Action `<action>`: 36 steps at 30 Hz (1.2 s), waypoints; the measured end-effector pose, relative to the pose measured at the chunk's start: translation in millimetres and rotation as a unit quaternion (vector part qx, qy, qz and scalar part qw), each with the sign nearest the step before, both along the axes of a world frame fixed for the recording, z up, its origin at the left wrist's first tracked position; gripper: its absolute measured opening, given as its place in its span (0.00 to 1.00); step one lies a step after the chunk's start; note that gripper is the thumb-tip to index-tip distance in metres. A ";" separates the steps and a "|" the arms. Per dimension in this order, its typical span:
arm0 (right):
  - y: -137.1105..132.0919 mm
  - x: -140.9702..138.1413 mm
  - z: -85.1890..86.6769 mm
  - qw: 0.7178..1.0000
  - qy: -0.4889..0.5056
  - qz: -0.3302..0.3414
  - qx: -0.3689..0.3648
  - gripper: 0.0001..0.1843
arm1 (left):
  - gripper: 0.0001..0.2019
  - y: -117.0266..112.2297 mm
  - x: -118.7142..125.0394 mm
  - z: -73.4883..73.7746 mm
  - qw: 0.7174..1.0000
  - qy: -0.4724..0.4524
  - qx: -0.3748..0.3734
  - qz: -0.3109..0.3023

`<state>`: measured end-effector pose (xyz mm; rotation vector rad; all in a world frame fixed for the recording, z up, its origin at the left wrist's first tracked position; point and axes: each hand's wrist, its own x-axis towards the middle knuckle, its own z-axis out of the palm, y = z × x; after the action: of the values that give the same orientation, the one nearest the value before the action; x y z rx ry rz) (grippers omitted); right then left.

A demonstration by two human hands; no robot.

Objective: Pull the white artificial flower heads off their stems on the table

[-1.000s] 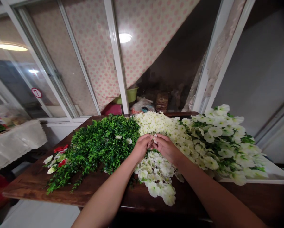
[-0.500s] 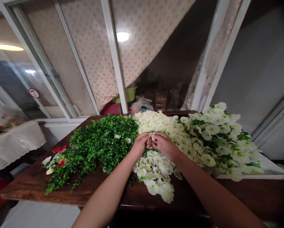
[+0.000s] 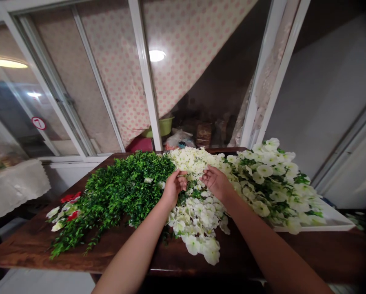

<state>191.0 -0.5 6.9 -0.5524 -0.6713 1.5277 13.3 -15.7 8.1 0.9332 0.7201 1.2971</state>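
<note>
My left hand (image 3: 174, 187) hovers at the border between a heap of artificial green leaves (image 3: 130, 188) and white artificial flowers (image 3: 198, 161). Its fingers are loosely curled and apart, with nothing plainly seen in them. My right hand (image 3: 217, 183) is over the white blossoms, palm turned inward and fingers spread, holding nothing. A gap separates the two hands. Below them, a bunch of white flowers (image 3: 201, 214) spills toward the table's front edge. Some blossoms behind my hands and forearms are hidden.
The heaps lie on a dark wooden table (image 3: 121, 253). More white flowers (image 3: 271, 179) rest over a white tray (image 3: 332, 220) on the right. Red and white flowers (image 3: 66, 210) lie at left. Windows with a dotted curtain (image 3: 173, 53) stand behind. A lace-covered surface (image 3: 14, 183) is far left.
My hands were together, fingertips meeting over the white flowers. Now they have come apart, left hand to the left and right hand to the right, with their fingers opened. The view has shifted slightly.
</note>
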 end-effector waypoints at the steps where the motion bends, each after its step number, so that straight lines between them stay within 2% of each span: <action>1: 2.6 6.0 1.9 0.999 0.033 -0.013 0.001 0.12 | 0.21 -0.2 0.1 0.3 1.000 0.004 -0.001 0.004; 4: 9.6 24.1 6.7 0.992 0.109 -0.057 0.019 0.09 | 0.19 -0.5 0.6 0.2 1.000 0.011 -0.002 0.007; 8: 15.6 39.4 9.1 0.984 0.154 -0.091 0.007 0.06 | 0.19 0.0 1.2 -1.1 1.000 0.015 -0.005 0.006; 13: 16.4 41.9 9.1 0.977 0.193 -0.093 -0.006 0.06 | 0.18 1.0 2.1 -2.9 1.000 0.019 -0.010 0.005; 18: 15.3 40.9 10.3 0.968 0.230 -0.096 -0.035 0.10 | 0.17 1.5 2.8 -4.6 1.000 0.016 -0.011 0.004; 26: 16.6 41.7 12.5 0.959 0.248 -0.127 -0.051 0.15 | 0.18 2.1 2.7 -6.0 1.000 0.029 -0.003 -0.001; 30: 13.3 39.0 12.0 0.965 0.229 -0.122 -0.027 0.18 | 0.18 3.3 3.0 -7.2 0.999 0.044 0.007 -0.008; 36: 10.6 29.0 5.5 0.984 0.155 -0.081 -0.019 0.12 | 0.17 4.1 3.0 -8.3 0.998 0.055 0.019 -0.001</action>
<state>220.0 10.1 12.3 -0.3761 -0.3495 1.4345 16.3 -11.7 -0.2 1.0416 0.7822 1.2693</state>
